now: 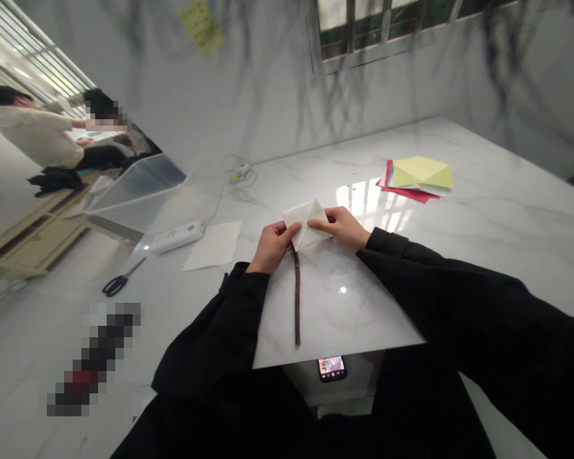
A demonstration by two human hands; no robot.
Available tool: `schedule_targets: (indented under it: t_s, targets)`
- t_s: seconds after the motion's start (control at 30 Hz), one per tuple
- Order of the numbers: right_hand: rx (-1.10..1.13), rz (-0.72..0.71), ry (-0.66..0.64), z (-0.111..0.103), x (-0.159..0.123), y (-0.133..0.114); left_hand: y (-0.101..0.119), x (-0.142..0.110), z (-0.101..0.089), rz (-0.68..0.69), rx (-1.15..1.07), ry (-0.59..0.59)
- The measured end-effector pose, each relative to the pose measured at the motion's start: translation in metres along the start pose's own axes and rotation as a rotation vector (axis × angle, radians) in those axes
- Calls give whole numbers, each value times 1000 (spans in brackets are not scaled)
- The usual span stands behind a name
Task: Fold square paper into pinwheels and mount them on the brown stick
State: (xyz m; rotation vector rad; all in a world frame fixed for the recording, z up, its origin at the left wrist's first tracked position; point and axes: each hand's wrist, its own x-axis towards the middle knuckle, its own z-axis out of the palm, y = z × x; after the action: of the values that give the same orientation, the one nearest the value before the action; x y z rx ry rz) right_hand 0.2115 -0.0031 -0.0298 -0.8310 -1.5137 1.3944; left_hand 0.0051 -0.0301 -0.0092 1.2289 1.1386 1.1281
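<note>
Between my two hands is a folded sheet of white paper [310, 237], raised above the marble-patterned table [363, 312]. My left hand [272, 247] pinches its left side, thumb on top and fingers behind. The right side is gripped by my right hand [343, 226], its thumb pressed on the paper near the middle crease. A thin dark brown stick [297, 299] runs from beneath the paper toward the table's front edge; its upper end is hidden. Left of my hands a loose white sheet [214, 245] lies flat.
Coloured folded papers [421, 175] are stacked at the back right. On the left are black-handled scissors [119, 280], a white power strip [178, 237] and a clear plastic bin [138, 191]. A phone [331, 368] sits below the front edge. Another person [38, 134] sits far left.
</note>
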Motion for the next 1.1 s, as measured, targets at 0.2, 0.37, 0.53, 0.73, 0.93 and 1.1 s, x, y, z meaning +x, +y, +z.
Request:
schedule_targets:
  t_s: [0.2,0.37,0.53,0.73,0.93,1.1]
  targets:
    - [-54,6,4,-1,0,2,1,-2,1,-4,6,10]
    - [-124,-24,20,-3,1,3,3,-3,2,3,15,10]
    - [-157,-37,43,-3,1,3,2,-3,2,3,17,12]
    - [-189,-28,32,-3,2,4,2,-3,2,9,33,4]
    - [-146,-25,24,-2,2,3,1,-2,2,7,36,14]
    - [-134,-29,27,-1,1,1,0,-2,2,8,27,16]
